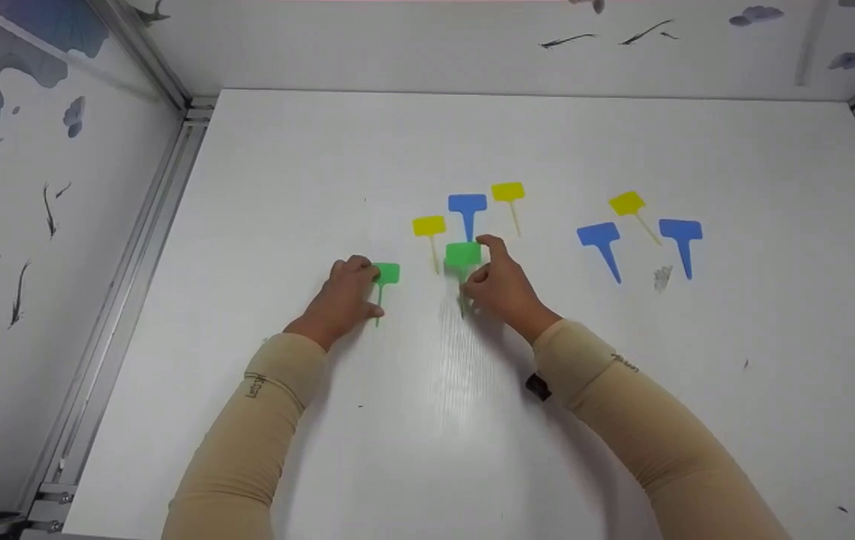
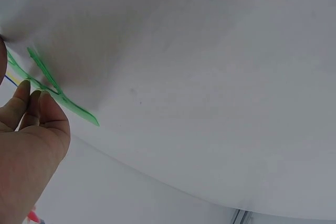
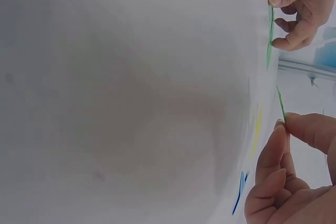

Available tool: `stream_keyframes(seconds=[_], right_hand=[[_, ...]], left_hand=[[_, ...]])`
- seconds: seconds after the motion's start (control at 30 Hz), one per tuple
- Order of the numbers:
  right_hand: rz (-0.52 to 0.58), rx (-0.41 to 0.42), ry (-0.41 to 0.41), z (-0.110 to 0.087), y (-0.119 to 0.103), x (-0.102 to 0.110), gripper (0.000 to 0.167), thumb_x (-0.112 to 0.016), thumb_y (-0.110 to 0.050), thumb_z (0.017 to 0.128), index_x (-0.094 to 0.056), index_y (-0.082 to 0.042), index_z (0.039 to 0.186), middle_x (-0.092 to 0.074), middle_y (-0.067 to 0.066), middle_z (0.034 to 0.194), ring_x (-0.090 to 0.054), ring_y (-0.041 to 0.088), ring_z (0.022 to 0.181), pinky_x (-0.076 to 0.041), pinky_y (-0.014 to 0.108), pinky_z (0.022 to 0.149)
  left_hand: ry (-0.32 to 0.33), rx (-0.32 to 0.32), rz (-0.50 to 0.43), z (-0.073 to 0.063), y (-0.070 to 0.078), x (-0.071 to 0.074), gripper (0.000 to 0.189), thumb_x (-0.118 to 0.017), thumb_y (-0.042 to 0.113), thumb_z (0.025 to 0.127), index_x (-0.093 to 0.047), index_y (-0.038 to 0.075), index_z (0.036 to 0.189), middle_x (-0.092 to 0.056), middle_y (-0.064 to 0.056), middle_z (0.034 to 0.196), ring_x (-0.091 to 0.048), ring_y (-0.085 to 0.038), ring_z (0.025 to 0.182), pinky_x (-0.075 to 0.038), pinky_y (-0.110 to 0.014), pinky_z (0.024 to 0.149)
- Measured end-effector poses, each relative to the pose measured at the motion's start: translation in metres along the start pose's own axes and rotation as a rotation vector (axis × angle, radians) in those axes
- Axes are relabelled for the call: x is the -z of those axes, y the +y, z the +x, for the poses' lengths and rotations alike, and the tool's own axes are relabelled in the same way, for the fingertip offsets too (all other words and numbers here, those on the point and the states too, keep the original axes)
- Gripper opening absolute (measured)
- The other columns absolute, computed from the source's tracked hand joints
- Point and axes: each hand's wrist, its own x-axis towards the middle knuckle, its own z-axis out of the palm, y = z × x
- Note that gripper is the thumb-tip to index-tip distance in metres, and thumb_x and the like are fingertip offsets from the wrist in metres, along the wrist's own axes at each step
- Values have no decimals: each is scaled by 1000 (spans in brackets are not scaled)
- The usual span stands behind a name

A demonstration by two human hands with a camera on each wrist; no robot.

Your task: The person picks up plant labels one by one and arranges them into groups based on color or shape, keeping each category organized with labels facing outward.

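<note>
My left hand (image 1: 343, 294) is at a green T-shaped plant label (image 1: 388, 273) left of centre in the head view. Its fingers touch the label's head and its thumb the stake; the right wrist view shows these fingertips along the label's edge. My right hand (image 1: 501, 289) pinches the stake of another green plant label (image 1: 463, 254) between thumb and fingers, index finger raised beside the head. In the right wrist view this label (image 3: 281, 100) appears edge-on. Behind it stands a blue label (image 1: 467, 204), its tip hidden, between two yellow labels (image 1: 428, 226) (image 1: 508, 192).
To the right lie two blue labels (image 1: 600, 235) (image 1: 680, 229) and a yellow label (image 1: 627, 203), with a grey smudge (image 1: 663, 278) close by. White panels (image 1: 472, 52) with printed motifs rise behind and at the left of the white tabletop (image 1: 427, 465). A metal frame (image 1: 165, 180) runs along the left side.
</note>
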Motion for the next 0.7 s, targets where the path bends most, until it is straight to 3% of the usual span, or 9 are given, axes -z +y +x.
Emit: stream_keyframes(seconds=[0.23,0.5,0.7], right_hand=[[-1,-28,-12,0,-5,-9,81,-69,-9,86,-20,-15,150,-65,10,94,-59,19,72,-48,28,67],[-32,6,-24,0,-9,-22,79,-69,-9,86,-23,-14,149,-66,9,94,-60,19,74,-49,29,70],[-31,-11,-39,0,-13,-30,79,-70,-8,85,-24,-14,148,-64,9,92,-57,20,76,-48,29,72]], left_hand=[[-3,-3,10,0,1,1,66,-75,21,84,-46,4,141,-35,-10,146,-33,-25,123,-35,-35,108],[16,-29,-3,-2,1,2,61,-75,20,84,-50,1,136,-39,-11,143,-33,-27,124,-36,-34,107],[12,-8,2,-2,2,1,61,-75,21,84,-50,3,137,-38,-10,144,-34,-25,125,-35,-34,108]])
